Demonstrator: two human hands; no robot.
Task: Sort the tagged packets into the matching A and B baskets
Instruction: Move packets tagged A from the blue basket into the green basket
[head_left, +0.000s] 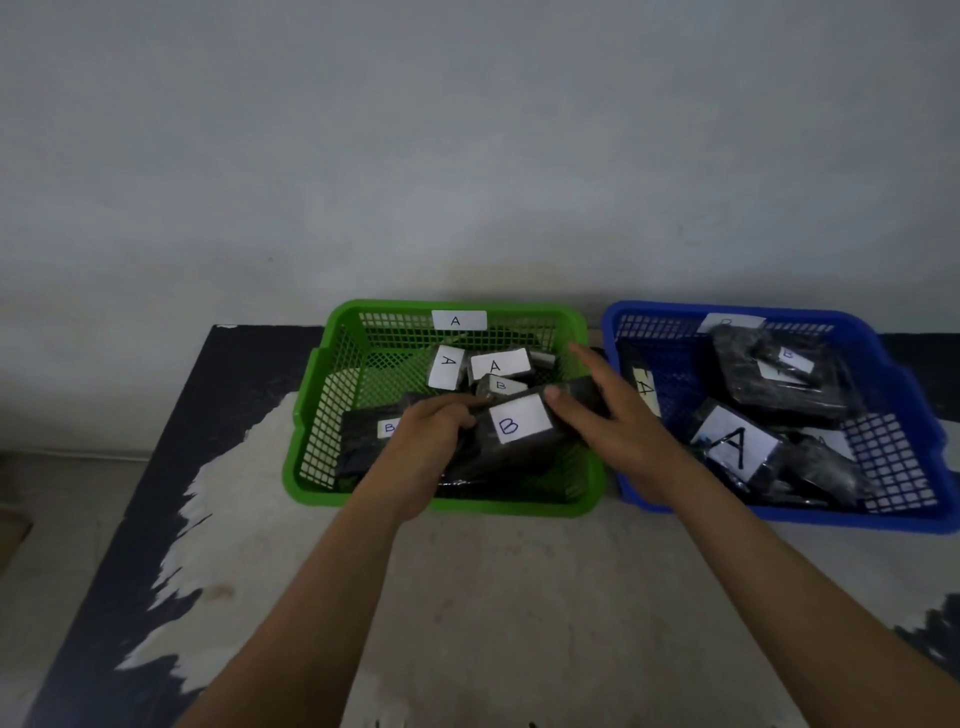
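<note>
A pale grey wall (467, 130) fills the upper half of the view. Below it stands a table (519, 597) with a dark top and a large worn, pale area.

Two mesh baskets sit side by side at the far edge of the table, close together. The green basket (519, 506) is on the left and carries a white label (457, 320) marked A on its rear wall. The blue basket (857, 522) is on the right. Its rear label (730, 322) is partly hidden and cannot be read.

Both forearms reach forward over the table. The left hand (426, 441) has its fingers curled round the left end of a black held packet (514, 452). The right hand (618, 415) grips the right end of the same packet, with the thumb on top and the fingers over the far side. This packet is at the front right of the green basket, and its white tag reads B. Whether it is lifted clear of the packets below cannot be determined.

Other contents of the green basket:
- two A-tagged packets (447, 366) at the rear
- a small B-tagged packet (501, 385) just in front of them
- a B-tagged packet at the left (363, 431), its tag partly covered by the left hand

Contents of the blue basket:
- a large A-tagged packet (732, 441) at the front
- a B-tagged packet at the rear (779, 379)
- a further A tag (645, 389) at the left wall, partly behind the right hand
</note>
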